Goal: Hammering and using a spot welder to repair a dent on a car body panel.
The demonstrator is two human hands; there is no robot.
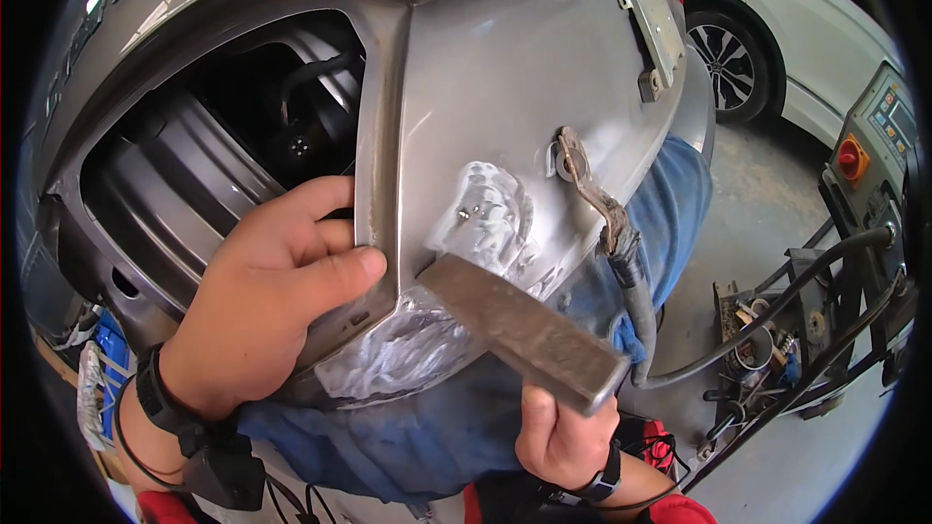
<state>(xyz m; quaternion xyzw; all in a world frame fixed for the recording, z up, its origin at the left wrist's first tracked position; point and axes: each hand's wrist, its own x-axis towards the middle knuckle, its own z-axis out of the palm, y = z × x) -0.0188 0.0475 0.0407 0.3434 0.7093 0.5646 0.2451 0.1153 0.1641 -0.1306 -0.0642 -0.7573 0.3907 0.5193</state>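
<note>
Though hammer [524, 330] over panel edge [427, 374], hands [257, 296] [568, 437] apart.

Bright daylight-like light; soft glare on grey panel [544, 58]; deep shadow inside opening [257, 87]; fisheye-bent edges, black corners.

The floor [762, 180] is grey, with a mottled, brownish patch left of the machine [879, 131] and a paler, smoother stretch on the machine's near side. Farther off than the machine and to its left, a white car [811, 15] stands with its dark wheel [723, 63] on the floor. Low and left of the machine sits metal clutter [757, 354]; whether it lies directly on the floor is unclear.
</note>
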